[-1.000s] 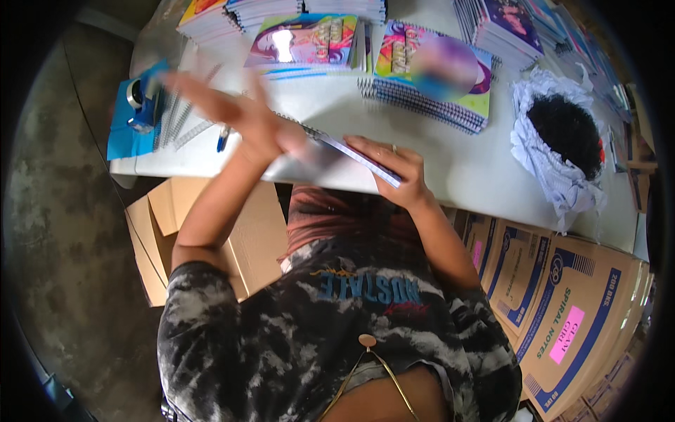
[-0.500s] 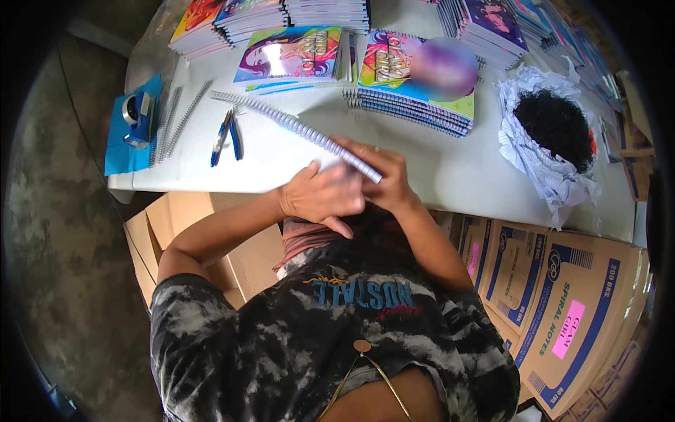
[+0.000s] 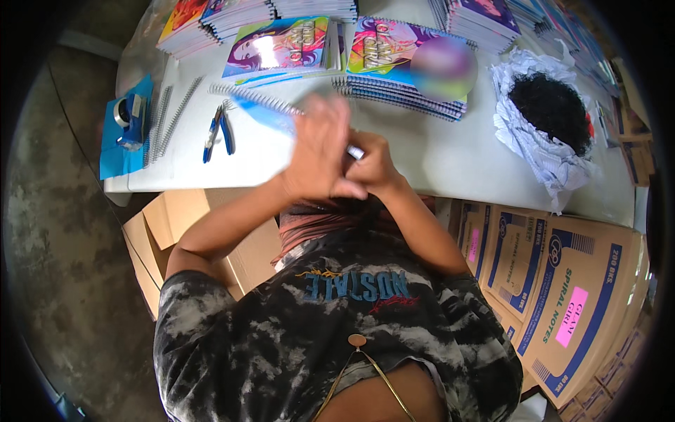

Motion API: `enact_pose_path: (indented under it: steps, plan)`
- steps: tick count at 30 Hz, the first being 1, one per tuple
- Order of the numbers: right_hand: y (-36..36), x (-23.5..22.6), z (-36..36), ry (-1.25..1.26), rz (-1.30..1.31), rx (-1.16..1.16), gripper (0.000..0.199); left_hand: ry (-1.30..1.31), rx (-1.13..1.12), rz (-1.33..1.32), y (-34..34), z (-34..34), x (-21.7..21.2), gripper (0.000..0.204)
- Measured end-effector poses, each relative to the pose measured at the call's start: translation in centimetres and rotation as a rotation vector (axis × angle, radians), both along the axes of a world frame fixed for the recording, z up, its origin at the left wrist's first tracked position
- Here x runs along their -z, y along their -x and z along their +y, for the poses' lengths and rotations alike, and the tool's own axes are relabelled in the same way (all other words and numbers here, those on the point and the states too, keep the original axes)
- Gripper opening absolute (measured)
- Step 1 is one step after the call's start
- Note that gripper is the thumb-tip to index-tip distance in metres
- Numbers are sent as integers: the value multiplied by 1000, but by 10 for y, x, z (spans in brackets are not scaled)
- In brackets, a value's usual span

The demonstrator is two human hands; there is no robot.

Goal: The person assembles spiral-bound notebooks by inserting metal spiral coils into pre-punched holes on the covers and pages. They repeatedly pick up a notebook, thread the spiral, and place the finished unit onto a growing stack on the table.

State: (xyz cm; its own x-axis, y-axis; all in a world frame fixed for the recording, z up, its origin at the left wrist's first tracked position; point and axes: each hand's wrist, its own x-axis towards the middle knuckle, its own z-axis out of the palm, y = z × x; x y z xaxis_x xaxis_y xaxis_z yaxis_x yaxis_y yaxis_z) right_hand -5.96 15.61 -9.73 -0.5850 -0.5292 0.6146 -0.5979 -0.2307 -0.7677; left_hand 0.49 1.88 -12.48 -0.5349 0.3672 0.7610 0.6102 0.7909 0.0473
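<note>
A spiral notebook (image 3: 264,108) with a blue cover is tilted over the table's near edge, largely hidden by my hands. A metal coil (image 3: 246,93) runs along its spine and sticks out past the far left end. My right hand (image 3: 373,165) is closed around the notebook's near end, where a bit of white shows between the hands. Across the spine lies my left hand (image 3: 320,148), smeared by motion, its fingers stretched out and thumb apart. Blue-handled pliers (image 3: 219,133) and loose metal coils (image 3: 179,116) rest left of the hands.
Beyond my hands lie a colourful notebook pile (image 3: 281,53) and a coil-bound stack (image 3: 401,95). A blue tape dispenser (image 3: 132,123) stands far left. Crumpled paper (image 3: 517,137) holds a black tangled mass (image 3: 552,112) at right. Cardboard cartons (image 3: 569,302) stand below the table.
My left hand has swung upward over the notebook's spine, its fingers now pointing away from me. The notebook has tilted, showing its blue cover. My right hand keeps its hold.
</note>
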Motion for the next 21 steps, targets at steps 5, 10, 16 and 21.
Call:
enact_pose_path:
  steps: [5, 10, 16, 21]
  plan:
    - [3, -18, -2, 240, 24, -139, 55, -194, -85, -146, -1, 27, -65, 87]
    - [8, -108, 27, -239, 489, 91, 69, -725, -37, -542, -34, 23, -146, 34]
    - [25, -85, 22, -109, -355, 57, 11, -1349, 41, -839, 7, -2, -123, 20]
    - [23, -79, 18, 5, -561, 32, 19, -1191, 217, -913, 18, -11, -129, 11]
